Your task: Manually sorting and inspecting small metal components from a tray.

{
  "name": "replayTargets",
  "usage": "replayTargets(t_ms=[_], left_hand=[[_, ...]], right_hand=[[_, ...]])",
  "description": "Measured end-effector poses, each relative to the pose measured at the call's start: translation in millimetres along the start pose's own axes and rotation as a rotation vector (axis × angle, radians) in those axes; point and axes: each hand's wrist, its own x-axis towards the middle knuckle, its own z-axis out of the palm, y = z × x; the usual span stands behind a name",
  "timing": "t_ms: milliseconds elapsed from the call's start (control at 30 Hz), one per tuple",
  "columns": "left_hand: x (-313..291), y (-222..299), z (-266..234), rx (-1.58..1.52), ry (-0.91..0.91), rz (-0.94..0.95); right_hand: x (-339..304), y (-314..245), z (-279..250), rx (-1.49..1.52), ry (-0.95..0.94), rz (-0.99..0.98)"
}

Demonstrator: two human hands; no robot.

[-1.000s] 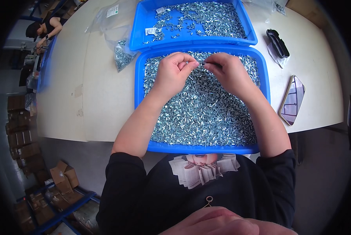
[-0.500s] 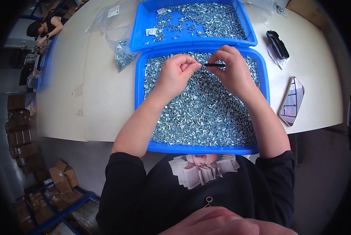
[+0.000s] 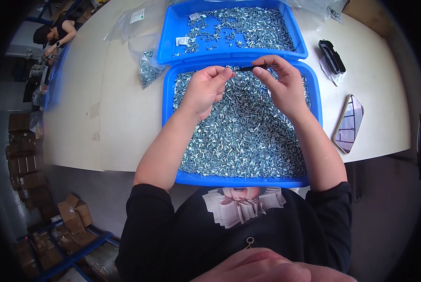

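On the pale bench [image 3: 121, 127] sits a blue tub [image 3: 241, 181], and over its far part the person's left hand [image 3: 204, 88] has thumb and finger together, on what, if anything, I can't quite make out, while the right hand [image 3: 283, 84] is clamped on a slim black tool [image 3: 246, 68] above heaped small metal pieces [image 3: 245, 141].

No wording is legible: white label [image 3: 137, 15] on a clear bag [image 3: 125, 29], upper left of the frame; two pale slips [image 3: 182, 41] inside the blue tray [image 3: 173, 28], top centre (print too small).
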Motion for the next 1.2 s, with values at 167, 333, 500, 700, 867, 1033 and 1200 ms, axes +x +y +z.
replayTargets(t_ms=[167, 333, 500, 700, 867, 1033, 1200], left_hand=[[0, 0, -2, -0.069, -0.029, 0.004], [-4, -1, 7, 0.039, 0.08, 0.158], [-1, -10, 2, 0.332, 0.145, 0.377], [0, -7, 5, 0.27, 0.198, 0.306], [-5, -4, 6, 0.479, 0.204, 0.427], [-5, -3, 10, 0.464, 0.217, 0.418], [-5, -4, 7, 0.456, 0.189, 0.45]], right_hand=[[1, -2, -1, 0.044, -0.054, 0.064], [2, 0, -6, -0.069, -0.071, 0.202], [3, 6, 0, 0.021, -0.041, 0.264], [2, 12, 0, 0.015, -0.062, 0.122], [4, 5, -4, -0.076, -0.109, 0.321], [4, 8, 0, -0.058, -0.046, 0.263], [6, 2, -8, -0.025, -0.174, 0.409]])
